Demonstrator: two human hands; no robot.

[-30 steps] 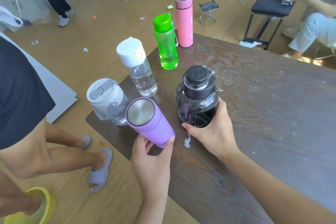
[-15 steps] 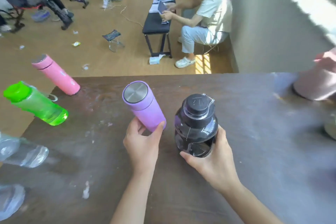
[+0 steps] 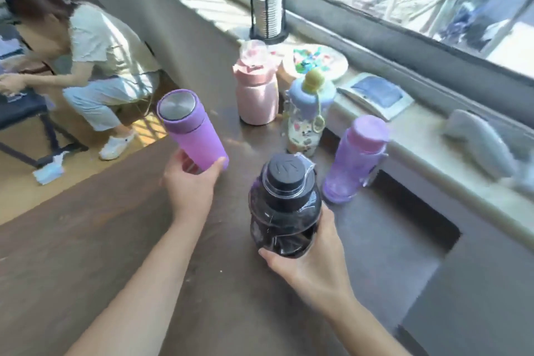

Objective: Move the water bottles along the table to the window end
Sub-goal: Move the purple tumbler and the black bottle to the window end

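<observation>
My left hand (image 3: pixel 190 182) grips a purple flask with a steel lid (image 3: pixel 190 127), held tilted above the dark wooden table (image 3: pixel 101 240). My right hand (image 3: pixel 312 263) holds a big black bottle (image 3: pixel 284 211) from below, near the table's window end. Three bottles stand there: a pink bottle (image 3: pixel 255 95), a patterned kids' bottle with a blue and yellow cap (image 3: pixel 307 118), and a translucent purple bottle (image 3: pixel 354 159).
A stone window sill (image 3: pixel 427 136) runs along the right, carrying a stack of cups in a black holder (image 3: pixel 267 3), a round plate (image 3: pixel 318 62), a flat device (image 3: pixel 375 94) and a grey object (image 3: pixel 479 141). A person (image 3: pixel 95 66) sits at the left by a bench.
The view has swung from the far table end to the window end. Both hands have carried the purple flask and the black bottle along the table; the green, pink and clear bottles have left view.
</observation>
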